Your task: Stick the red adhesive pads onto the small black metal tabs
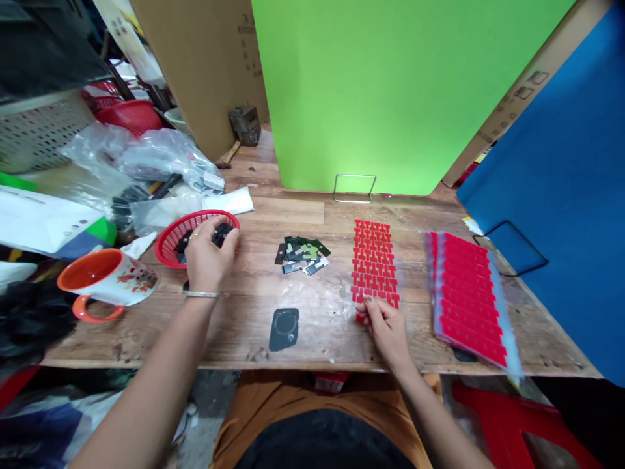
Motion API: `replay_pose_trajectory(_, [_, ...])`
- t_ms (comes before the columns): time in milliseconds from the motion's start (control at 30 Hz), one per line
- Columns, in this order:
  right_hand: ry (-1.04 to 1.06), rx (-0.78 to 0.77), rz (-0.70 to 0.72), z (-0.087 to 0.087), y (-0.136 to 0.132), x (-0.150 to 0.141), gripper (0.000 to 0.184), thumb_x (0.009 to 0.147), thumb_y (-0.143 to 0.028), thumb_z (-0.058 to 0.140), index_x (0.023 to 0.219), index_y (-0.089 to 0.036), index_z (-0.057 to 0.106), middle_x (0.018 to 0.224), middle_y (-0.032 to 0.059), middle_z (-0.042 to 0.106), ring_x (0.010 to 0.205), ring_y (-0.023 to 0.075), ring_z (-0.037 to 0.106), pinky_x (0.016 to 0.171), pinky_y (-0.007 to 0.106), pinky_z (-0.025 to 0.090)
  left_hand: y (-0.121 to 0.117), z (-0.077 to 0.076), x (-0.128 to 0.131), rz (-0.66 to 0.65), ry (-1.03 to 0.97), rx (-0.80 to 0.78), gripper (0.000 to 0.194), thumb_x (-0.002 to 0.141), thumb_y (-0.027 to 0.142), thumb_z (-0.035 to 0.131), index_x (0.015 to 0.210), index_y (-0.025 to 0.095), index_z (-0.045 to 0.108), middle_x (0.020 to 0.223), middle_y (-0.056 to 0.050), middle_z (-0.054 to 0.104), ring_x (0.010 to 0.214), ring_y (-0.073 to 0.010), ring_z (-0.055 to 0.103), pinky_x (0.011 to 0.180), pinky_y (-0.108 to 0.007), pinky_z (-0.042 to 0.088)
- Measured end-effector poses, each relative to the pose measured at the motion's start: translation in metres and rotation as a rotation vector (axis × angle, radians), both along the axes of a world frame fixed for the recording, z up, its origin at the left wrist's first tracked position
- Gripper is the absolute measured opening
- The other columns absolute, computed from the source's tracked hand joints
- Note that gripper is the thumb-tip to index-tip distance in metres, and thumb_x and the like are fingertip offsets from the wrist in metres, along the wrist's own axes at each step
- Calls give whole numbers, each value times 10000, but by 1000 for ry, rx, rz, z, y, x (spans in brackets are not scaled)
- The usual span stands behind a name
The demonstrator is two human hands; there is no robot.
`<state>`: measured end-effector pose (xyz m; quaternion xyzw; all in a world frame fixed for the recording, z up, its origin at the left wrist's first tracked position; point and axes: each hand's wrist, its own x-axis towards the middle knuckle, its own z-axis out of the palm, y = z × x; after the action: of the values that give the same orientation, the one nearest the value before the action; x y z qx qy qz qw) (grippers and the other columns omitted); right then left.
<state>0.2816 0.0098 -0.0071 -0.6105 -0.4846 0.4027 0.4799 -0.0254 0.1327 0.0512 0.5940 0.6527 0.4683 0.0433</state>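
My left hand point(209, 254) reaches into a red plastic basket point(166, 238), thumb and fingers apart over small black pieces point(223, 233). My right hand point(388, 326) is curled at the near end of a sheet of red T-shaped stickers point(374, 260), fingertips pinched together. Whatever lies between those fingertips is hidden. Between my hands is a loose pile of small flat black, green and silvery plates point(303, 254). Closer to me, a dark rounded rectangular patch point(284, 329) lies on the wooden table point(234, 332).
More red sheets on clear backing point(469, 299) are stacked at the right. An orange and white mug point(139, 280) lies tilted at the left, near plastic bags point(156, 159). Green point(390, 91) and blue point(551, 215) boards, with wire stands, border the back and right. A hammer point(245, 125) stands behind.
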Motion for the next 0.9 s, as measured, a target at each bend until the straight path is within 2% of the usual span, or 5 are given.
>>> replay_pose_trajectory(233, [-72,79,94,-4,-3,-9,355,868,-395,465,645,-162,616,620,14,567,579,135,508,548,240,389,6,-37,51,-317,342,-321,187,774,309,552,827,178,675,882,-79,673,877,-234,561,843,-346,381])
replay_pose_trajectory(400, [-123,117,90,4,-6,-1,346,874,-364,459,625,-165,591,606,5,538,593,136,502,557,240,380,32,-64,78,-244,328,-398,245,743,350,583,875,155,650,923,-125,634,946,-268,510,865,-374,342])
replay_pose_trajectory(667, [-181,73,-56,-2,1,40,172,791,-328,547,819,-172,612,757,31,611,677,165,545,626,268,428,42,-60,76,-275,257,-433,141,705,276,603,796,170,623,744,-55,633,743,-204,558,687,-296,393])
replay_pose_trajectory(767, [-317,60,-34,-5,4,55,149,780,-291,527,821,-180,617,793,46,630,712,182,562,664,293,439,32,-55,77,-303,104,-417,224,718,280,595,912,173,634,773,-40,651,710,-179,581,652,-275,410])
replay_pose_trajectory(900, [-536,75,-9,-2,5,73,126,767,-240,503,794,-191,615,798,52,634,739,196,569,685,308,435,2,-47,92,-421,-464,-499,266,688,347,649,856,141,641,728,-42,659,659,-159,604,635,-264,459])
